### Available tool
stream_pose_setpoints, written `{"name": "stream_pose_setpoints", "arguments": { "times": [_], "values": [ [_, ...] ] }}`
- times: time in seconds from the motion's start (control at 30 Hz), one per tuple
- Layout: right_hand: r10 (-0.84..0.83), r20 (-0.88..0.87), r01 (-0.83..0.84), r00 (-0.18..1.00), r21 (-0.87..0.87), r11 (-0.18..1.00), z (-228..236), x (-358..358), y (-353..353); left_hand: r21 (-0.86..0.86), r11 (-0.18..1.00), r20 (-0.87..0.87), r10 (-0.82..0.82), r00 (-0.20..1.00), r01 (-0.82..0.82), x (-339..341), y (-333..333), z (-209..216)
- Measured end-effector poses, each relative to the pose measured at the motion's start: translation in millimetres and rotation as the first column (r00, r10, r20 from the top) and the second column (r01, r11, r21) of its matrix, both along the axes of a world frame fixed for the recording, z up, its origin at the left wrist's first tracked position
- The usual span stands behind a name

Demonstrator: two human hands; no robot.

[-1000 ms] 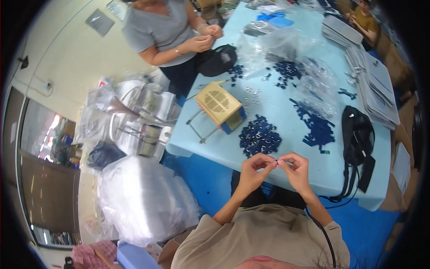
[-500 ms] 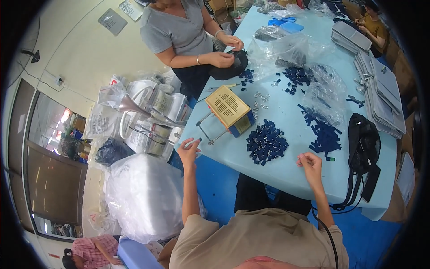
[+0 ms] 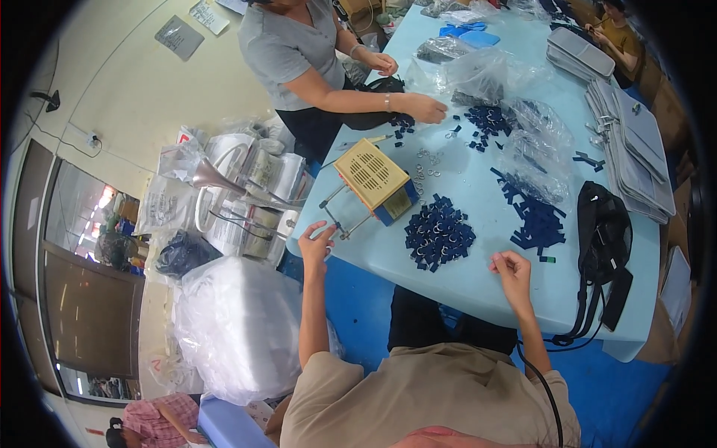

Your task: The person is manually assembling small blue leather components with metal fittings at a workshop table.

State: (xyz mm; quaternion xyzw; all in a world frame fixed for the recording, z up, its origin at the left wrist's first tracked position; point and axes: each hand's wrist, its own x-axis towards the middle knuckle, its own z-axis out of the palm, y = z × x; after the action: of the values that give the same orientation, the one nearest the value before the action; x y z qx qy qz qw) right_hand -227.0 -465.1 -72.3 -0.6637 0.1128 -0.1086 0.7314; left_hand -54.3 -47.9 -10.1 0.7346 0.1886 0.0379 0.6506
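Note:
My left hand (image 3: 315, 243) is at the table's near left corner, beside the metal rods (image 3: 340, 216) of a boxy device with a tan vented top (image 3: 369, 167). A small dark blue tab (image 3: 335, 225) shows at its pinched fingertips, against the rod end. My right hand (image 3: 512, 273) hovers over the near table edge with curled fingers and thumb together; what they hold, if anything, is too small to tell. Between my hands lies a heap of navy fabric tabs with metal rings (image 3: 439, 235). Right of it is a pile of navy strap pieces (image 3: 539, 224).
Loose metal rings (image 3: 427, 160) lie behind the device. A black bag with straps (image 3: 603, 235) and stacked grey panels (image 3: 631, 142) occupy the right side. Across the table, a co-worker's hand (image 3: 426, 108) reaches beside more navy tabs (image 3: 489, 123). Plastic-wrapped bundles (image 3: 239, 321) stand left.
My left hand has brought the small tab up to the rod end. My right hand has barely moved. The co-worker's hand has reached out to the right over the table.

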Motion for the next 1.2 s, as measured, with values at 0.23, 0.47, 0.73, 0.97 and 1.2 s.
{"name": "stream_pose_setpoints", "arguments": {
  "times": [0.23, 0.47, 0.73, 0.97, 1.2],
  "values": [
    [0.008, 0.016, -0.008, 1.0, 0.008, 1.0, -5, -2, -2, 0.002, 1.0, 0.007, -0.018, 1.0, 0.018, 1, 3, -2],
    [0.0, 0.015, 0.0, 1.0, 0.004, 1.0, -5, -2, -1, -0.009, 0.999, -0.013, -0.05, 0.999, 0.05, 1, 5, 5],
    [-0.001, 0.011, 0.001, 1.0, -0.003, 1.0, -6, -3, -1, -0.019, 0.996, -0.06, -0.092, 0.994, 0.091, 6, 12, 6],
    [-0.011, 0.01, 0.011, 1.0, -0.008, 1.0, -3, -2, 1, 0.047, 0.991, -0.079, -0.122, 0.989, 0.126, 8, 14, 11],
    [-0.008, -0.001, 0.008, 1.0, -0.026, 1.0, -1, -3, 1, 0.094, 0.986, -0.074, -0.129, 0.989, 0.135, 1, 13, 17]
  ]
}}
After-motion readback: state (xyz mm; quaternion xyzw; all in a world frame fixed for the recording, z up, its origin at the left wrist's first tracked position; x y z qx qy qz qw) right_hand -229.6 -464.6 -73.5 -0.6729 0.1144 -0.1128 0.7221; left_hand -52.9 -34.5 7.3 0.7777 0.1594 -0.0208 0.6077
